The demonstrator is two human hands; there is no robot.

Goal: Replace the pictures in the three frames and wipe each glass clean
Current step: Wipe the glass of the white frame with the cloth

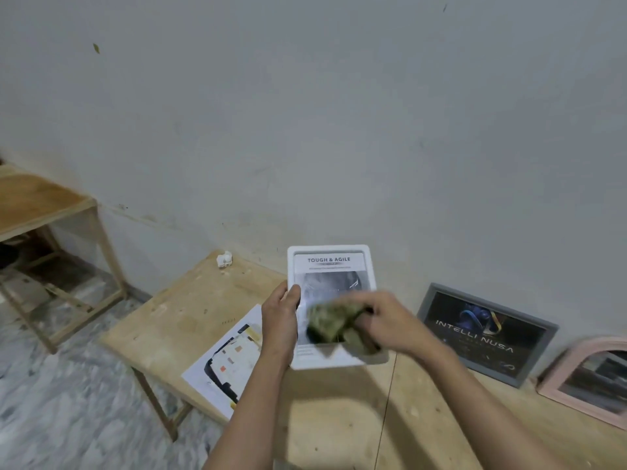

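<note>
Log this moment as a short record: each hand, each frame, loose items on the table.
left hand: grips the white frame's left edge, holding it up
right hand: holds a green cloth against the glass; blurred
white frame: picture reads TOUGH & AGILE
grey frame: leans on the wall, picture in
pink frame: right of the grey one, partly cut off
loose sheet: flat on the table
small white object: table's far corner

we see a light wooden table (pixel 176 320) against the wall, loose printed sheet (pixel 227 361) flat near its left edge, small white object (pixel 224 259) at back, grey frame (pixel 488 334) and pink frame (pixel 587 374) leaning at right
</note>
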